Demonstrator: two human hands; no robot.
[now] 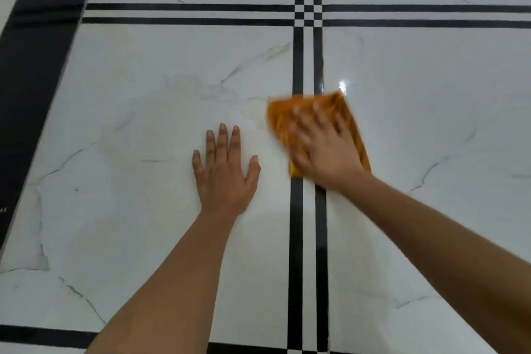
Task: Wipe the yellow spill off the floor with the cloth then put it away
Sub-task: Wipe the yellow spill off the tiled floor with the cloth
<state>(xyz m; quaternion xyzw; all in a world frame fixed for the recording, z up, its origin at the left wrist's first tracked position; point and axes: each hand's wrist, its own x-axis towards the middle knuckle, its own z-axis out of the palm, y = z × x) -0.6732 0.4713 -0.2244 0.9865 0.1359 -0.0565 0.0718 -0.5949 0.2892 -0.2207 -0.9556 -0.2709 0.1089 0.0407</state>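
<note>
On the floor point(143, 210) my left hand point(225, 170) lies flat and spread for support. My right hand point(324, 147), fingers spread, presses the cloth point(283, 118) over the black lines. Faint spill point(253, 112) sits beside it; I should wipe left with even pressure

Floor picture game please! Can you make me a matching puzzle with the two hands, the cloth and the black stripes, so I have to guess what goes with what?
Things:
1. left hand
2. right hand
3. cloth
4. black stripes

Clues:
A. orange, lying across the stripes
B. flat on the bare white tile, holding nothing
C. blurry, pressing down on the cloth
D. run in pairs and cross near the top

Pairs: 1-B, 2-C, 3-A, 4-D
</note>
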